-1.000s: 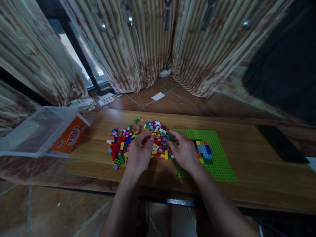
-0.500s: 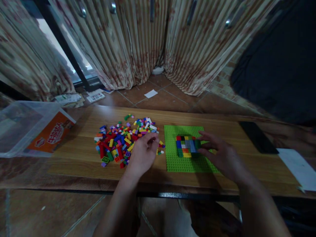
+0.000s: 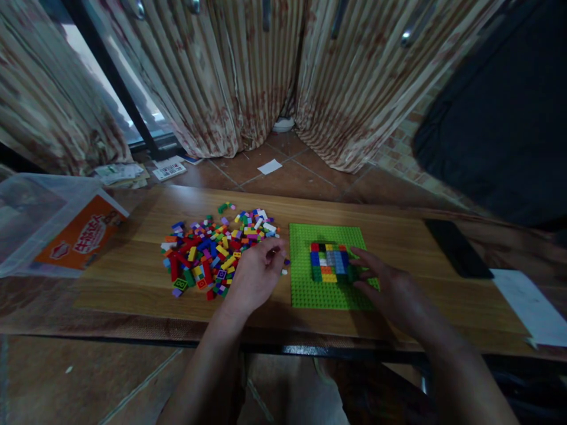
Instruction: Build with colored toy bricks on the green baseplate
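A pile of small coloured bricks (image 3: 208, 254) lies on the wooden table (image 3: 398, 230). Right of it is a green baseplate (image 3: 305, 292) with a flat patch of mixed bricks (image 3: 328, 262) built on it. My left hand (image 3: 254, 274) rests at the pile's right edge, its fingers curled in a pinch; what they hold is too small to make out. My right hand (image 3: 390, 292) lies over the baseplate's right side, with finger and thumb closed round a dark green brick (image 3: 352, 273) at the patch's right edge.
A clear plastic box with an orange label (image 3: 57, 230) lies on its side at the table's left end. A black phone (image 3: 456, 254) and a white sheet of paper (image 3: 527, 307) sit at the right. Curtains and a tiled floor lie beyond the table.
My right hand left the pile, moved right over the baseplate and came down at the patch's right edge. My left hand stayed at the pile's right side. The view shifted right.
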Tool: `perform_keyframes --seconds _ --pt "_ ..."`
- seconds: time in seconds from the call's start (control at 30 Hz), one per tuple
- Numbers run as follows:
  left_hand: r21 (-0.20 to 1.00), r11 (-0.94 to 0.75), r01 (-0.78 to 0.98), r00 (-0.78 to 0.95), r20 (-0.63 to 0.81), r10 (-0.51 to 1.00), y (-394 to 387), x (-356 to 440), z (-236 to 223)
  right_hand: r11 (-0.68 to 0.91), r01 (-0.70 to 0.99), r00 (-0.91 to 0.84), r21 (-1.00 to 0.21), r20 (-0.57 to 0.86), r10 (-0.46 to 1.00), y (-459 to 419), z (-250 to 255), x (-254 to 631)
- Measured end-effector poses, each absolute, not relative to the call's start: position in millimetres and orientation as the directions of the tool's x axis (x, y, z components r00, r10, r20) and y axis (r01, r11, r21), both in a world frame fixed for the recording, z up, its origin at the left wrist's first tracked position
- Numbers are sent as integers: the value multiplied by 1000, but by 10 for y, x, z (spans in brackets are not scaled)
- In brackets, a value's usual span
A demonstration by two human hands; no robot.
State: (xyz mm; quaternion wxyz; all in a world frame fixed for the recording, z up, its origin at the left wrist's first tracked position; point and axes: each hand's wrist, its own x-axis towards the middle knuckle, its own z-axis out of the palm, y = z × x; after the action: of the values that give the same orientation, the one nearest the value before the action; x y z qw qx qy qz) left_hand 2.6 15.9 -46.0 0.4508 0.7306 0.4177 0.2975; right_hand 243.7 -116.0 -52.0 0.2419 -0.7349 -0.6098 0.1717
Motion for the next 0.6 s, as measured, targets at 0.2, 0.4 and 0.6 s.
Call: perform_keyframes --seconds 0.2,0.4,0.6 --pt "910 -245 334 481 59 875 169 47 -514 -147 796 219 -587 53 974 -1150 -581 2439" --pt "889 -275 367 485 69 872 170 42 -535 -237 714 314 -659 -2 949 -1181 -636 2573" --pt "868 -298 397 488 76 869 163 58 -535 -352 594 398 -724 -116 910 -1192 -638 2627"
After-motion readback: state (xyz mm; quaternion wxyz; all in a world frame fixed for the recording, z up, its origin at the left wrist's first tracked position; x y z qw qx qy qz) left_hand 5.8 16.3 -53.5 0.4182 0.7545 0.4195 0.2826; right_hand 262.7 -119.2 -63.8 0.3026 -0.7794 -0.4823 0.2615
